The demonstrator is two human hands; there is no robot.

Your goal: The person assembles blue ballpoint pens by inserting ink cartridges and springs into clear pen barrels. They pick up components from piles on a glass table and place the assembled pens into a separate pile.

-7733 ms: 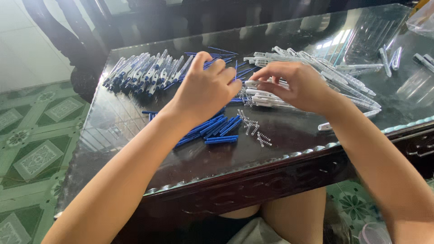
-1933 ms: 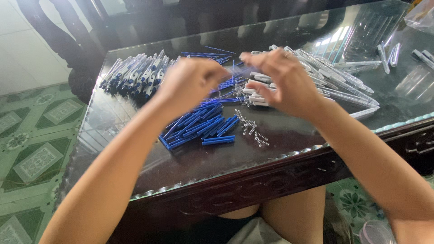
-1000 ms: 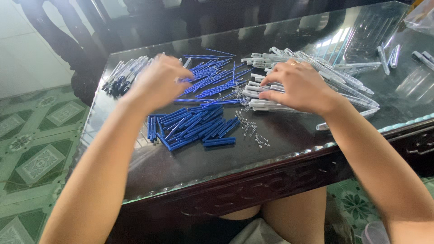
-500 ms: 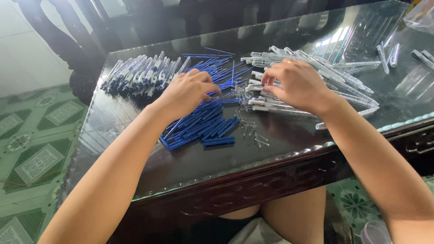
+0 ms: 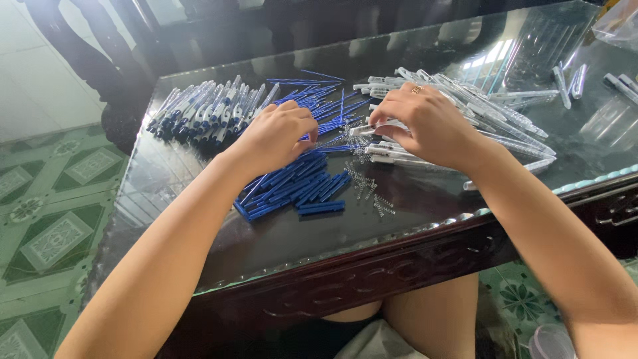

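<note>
Hovering over the pen parts | left hand [image 5: 276, 136] curled on the blue refills [image 5: 299, 186] mid-tabletop [image 5: 199, 252] | right hand [image 5: 425, 123] pinching a clear pen barrel [image 5: 362, 130] | light, stiff, likely slippery; grip mid-shaft | springs [image 5: 369, 193] tiny, roll-prone

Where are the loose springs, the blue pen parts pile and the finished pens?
loose springs [image 5: 383, 206], head view, a coil near the table edge
blue pen parts pile [image 5: 299, 189], head view, middle
finished pens [image 5: 199, 113], head view, middle of the row

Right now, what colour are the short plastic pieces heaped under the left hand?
Dark blue, seen in the head view: short plastic pieces under the left hand.
</note>
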